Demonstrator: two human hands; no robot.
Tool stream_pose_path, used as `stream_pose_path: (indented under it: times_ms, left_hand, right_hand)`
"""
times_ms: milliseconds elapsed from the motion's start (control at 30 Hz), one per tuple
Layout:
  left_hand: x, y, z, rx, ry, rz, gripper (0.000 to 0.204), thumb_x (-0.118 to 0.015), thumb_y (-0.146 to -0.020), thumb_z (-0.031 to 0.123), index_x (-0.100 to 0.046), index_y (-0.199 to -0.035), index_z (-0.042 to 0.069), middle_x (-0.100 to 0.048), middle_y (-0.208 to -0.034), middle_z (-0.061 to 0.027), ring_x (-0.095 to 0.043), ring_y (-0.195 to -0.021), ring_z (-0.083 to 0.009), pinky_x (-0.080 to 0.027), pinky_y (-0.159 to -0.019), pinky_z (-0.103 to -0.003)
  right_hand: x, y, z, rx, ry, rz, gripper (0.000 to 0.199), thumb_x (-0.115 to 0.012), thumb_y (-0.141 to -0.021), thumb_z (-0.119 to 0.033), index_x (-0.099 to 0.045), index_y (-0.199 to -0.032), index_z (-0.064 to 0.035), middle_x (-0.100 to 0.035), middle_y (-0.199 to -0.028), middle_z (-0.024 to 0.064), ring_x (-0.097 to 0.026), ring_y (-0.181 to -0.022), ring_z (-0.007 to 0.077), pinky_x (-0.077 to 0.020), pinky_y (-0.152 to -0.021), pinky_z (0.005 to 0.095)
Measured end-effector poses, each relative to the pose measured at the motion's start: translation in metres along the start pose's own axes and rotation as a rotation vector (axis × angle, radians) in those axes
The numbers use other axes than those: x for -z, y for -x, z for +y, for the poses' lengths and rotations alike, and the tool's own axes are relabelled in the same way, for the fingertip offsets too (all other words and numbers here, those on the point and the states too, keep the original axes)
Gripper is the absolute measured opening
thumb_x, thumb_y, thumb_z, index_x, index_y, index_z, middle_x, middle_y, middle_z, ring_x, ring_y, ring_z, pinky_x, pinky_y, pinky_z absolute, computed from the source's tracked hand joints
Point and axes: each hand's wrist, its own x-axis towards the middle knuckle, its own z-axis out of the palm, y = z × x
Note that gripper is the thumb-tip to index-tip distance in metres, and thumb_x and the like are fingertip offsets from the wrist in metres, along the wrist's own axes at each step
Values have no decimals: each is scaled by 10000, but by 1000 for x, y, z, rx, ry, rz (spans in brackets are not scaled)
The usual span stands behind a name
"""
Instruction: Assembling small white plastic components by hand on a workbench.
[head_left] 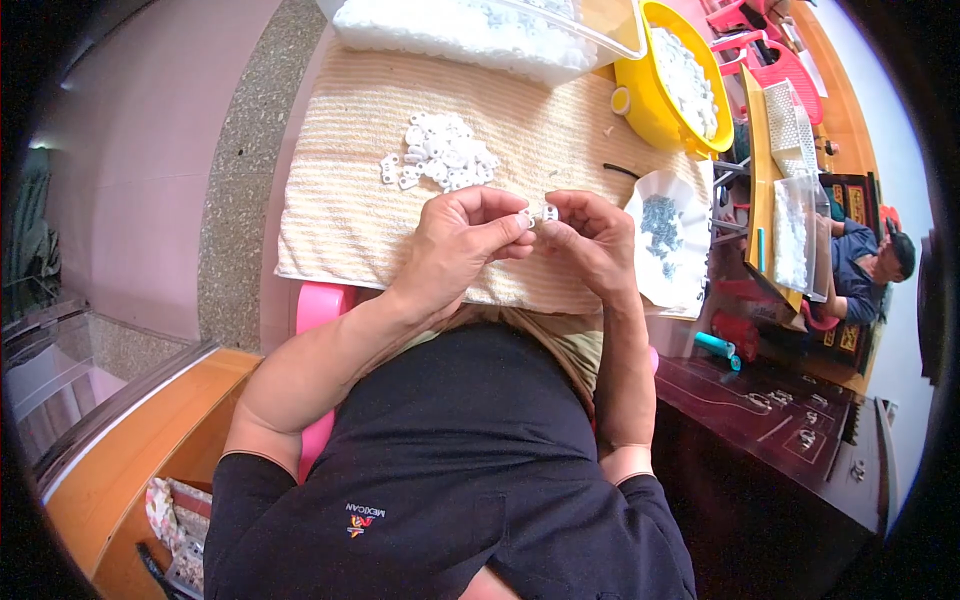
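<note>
My left hand [462, 240] and my right hand [590, 240] meet over a striped beige towel [340, 200] on my lap. Between their fingertips sit two small white plastic pieces [538, 214]: the left thumb and forefinger pinch one, the right pinch the other, and the two touch. A loose heap of the same white pieces [440, 152] lies on the towel just beyond my left hand. A white scalloped dish [690, 275] holding small dark grey parts [660, 228] rests by my right hand.
A clear tray of white pieces [470, 30] and a yellow bowl [650, 110] with more white pieces stand at the far edge. A pink stool [322, 305] shows under the towel. Another person [870, 265] sits at the right by a dark wooden table [790, 420].
</note>
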Motion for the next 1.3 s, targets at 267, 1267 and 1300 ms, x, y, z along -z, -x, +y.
stream_pose_path:
  times_ms: [267,1267,1300]
  left_hand:
    - [1,0,-1,6,15,-16,167,-641,-886,56,-615,-1033,-21,-672,-904,-84,-658,-776,-121,-572,-728,-252]
    - [1,-1,-7,4,-22,-30,168,-648,-877,54,-612,-1017,-31,-676,-900,-92,-648,-758,-113,-559,-704,-244]
    - [1,-1,-7,8,-29,-25,169,-648,-876,53,-611,-1019,-31,-675,-900,-92,-647,-758,-113,-560,-704,-245]
  right_hand:
    - [-3,2,-3,11,-89,-11,274,-702,-837,-8,-624,-1094,48,-652,-835,45,-633,-738,100,-534,-673,238]
    - [-2,8,3,-25,-208,-78,279,-671,-856,-6,-599,-1117,63,-675,-885,107,-660,-744,171,-550,-687,271]
    - [-2,9,3,-29,-217,-76,282,-672,-856,-8,-600,-1119,63,-675,-886,108,-660,-743,171,-549,-687,270]
